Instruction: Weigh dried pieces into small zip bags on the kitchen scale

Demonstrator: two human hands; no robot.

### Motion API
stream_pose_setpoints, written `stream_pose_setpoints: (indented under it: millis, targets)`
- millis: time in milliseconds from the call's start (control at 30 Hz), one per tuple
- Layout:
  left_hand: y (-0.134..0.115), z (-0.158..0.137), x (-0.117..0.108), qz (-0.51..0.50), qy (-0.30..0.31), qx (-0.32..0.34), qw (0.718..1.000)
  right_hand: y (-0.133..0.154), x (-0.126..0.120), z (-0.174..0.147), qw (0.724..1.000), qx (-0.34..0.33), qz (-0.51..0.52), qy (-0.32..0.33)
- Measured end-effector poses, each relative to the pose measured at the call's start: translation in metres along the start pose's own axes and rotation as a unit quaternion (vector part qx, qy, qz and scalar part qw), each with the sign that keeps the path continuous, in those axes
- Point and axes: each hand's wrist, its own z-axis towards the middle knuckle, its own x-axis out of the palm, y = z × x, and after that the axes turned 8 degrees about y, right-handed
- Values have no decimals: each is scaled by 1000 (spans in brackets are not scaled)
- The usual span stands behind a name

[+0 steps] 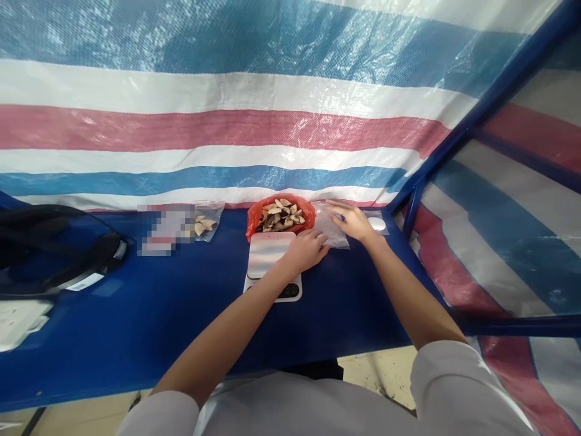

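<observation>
A stack of clear plastic zip bags (334, 237) lies on the blue table, just right of a red plastic bag (252, 223) full of dried, pale-brown slices (281, 215). My right hand (353, 220) rests over the upper right of the clear bags, its fingers stretched out. At their left edge my left hand (307, 249) touches the plastic, fingers loosely extended and palm down; nothing shows as gripped in it. Under my left wrist is a white kitchen scale (270, 254) with a silvery plate, its lower panel partly hidden by my forearm.
A zip bag with a few slices (205, 226) lies to the left, beside a blurred-out patch. Farther left are a black headset (91, 266) and a white power strip (22, 321). A round white item (376, 224) sits right. Striped tarpaulin (227, 130) and a blue frame (454, 151) enclose the table.
</observation>
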Motion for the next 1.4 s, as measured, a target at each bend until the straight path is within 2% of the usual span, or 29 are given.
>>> stream_pose_setpoints:
  millis: [100, 200, 400, 567, 667, 800, 1067, 1400]
  targets:
    - [7, -13, -8, -23, -32, 6, 999, 17, -1, -16, 1000, -1, 22, -22]
    - [20, -32, -18, -34, -61, -10, 997, 38, 4, -33, 999, 0, 37, -14]
    - [60, -85, -37, -42, -115, -107, 987, 78, 20, -57, 998, 38, 14, 43]
    - [96, -129, -46, -42, -154, -200, 967, 93, 35, -61, 997, 56, 6, 48]
    - [115, -147, -44, -42, -122, -247, 961, 95, 46, -61, 997, 54, -5, 57]
    - [127, -159, -35, -18, -62, -252, 966, 94, 57, -63, 996, 49, -29, 73]
    - [121, -163, -28, 23, -4, -260, 965, 93, 64, -66, 994, 29, -54, 88]
    - [118, -164, -29, 29, 5, -267, 963, 94, 67, -66, 993, 26, -60, 94]
